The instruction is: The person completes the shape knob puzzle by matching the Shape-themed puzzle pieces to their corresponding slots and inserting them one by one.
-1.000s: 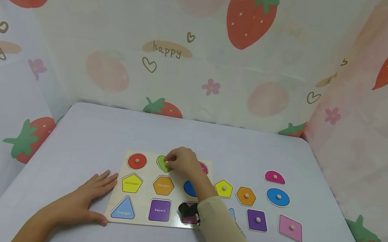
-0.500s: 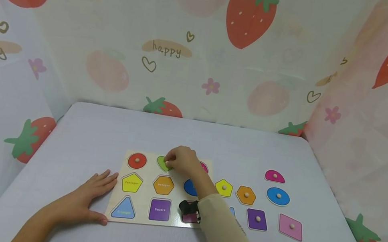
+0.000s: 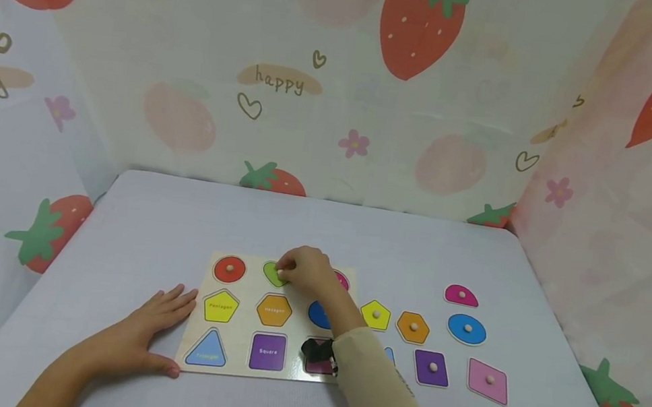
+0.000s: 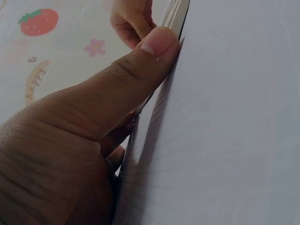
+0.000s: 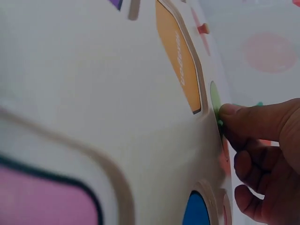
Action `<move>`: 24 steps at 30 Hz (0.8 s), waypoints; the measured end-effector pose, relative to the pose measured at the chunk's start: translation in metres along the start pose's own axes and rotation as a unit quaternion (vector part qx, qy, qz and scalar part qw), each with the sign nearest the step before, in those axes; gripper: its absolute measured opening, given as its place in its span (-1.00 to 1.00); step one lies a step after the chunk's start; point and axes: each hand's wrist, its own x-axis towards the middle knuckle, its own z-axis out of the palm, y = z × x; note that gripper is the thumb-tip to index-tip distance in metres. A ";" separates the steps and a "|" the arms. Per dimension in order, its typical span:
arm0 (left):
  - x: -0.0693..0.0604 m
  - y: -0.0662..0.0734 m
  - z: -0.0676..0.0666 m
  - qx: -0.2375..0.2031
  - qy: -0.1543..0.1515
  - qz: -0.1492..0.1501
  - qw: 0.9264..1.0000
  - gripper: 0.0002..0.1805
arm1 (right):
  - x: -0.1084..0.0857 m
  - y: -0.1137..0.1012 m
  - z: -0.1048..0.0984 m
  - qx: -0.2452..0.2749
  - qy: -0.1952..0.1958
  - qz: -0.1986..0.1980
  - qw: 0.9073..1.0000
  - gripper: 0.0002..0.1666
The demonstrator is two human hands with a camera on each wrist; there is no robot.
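My right hand (image 3: 308,272) pinches the small knob of a green heart puzzle piece (image 3: 272,274) at the top middle of a wooden shape board (image 3: 246,323). In the right wrist view, thumb and fingers close on that green piece (image 5: 214,96), which looks level with the board; whether it is fully seated I cannot tell. Spread out at the board's left edge, my left hand (image 3: 142,330) touches it with thumb and fingertips. The left wrist view has this thumb (image 4: 157,44) against the board's edge. A red circle piece (image 3: 229,269) with a knob sits in the top-left slot.
Right of the board lie loose knobbed pieces: yellow pentagon (image 3: 375,315), orange hexagon (image 3: 412,327), blue oval (image 3: 466,329), magenta half circle (image 3: 461,295), purple square (image 3: 431,368) and pink piece (image 3: 488,381). My right forearm partly covers a light-blue piece (image 3: 389,354). Strawberry-print cloth (image 3: 339,96) walls the table.
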 end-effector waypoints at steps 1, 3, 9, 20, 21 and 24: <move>0.000 0.000 0.000 0.002 0.001 0.005 1.000 0.34 | -0.001 0.000 0.000 0.000 0.001 -0.003 1.000 -0.83; 0.001 -0.001 0.000 0.007 0.004 0.015 1.000 0.34 | -0.003 0.001 -0.002 -0.001 0.002 -0.010 1.000 -0.83; 0.002 -0.001 0.000 0.004 0.004 0.019 1.000 0.33 | -0.019 0.000 -0.016 -0.037 0.019 -0.053 0.998 -0.79; 0.002 -0.002 0.002 -0.004 -0.005 -0.006 1.000 0.34 | -0.070 0.013 -0.058 -0.079 0.070 -0.152 0.983 -0.73; 0.003 -0.002 0.001 -0.007 -0.006 -0.008 1.000 0.34 | -0.075 0.015 -0.062 -0.078 0.076 -0.155 0.982 -0.74; 0.002 -0.003 0.001 -0.008 -0.006 -0.011 1.000 0.34 | -0.090 0.023 -0.071 -0.078 0.094 -0.154 0.981 -0.73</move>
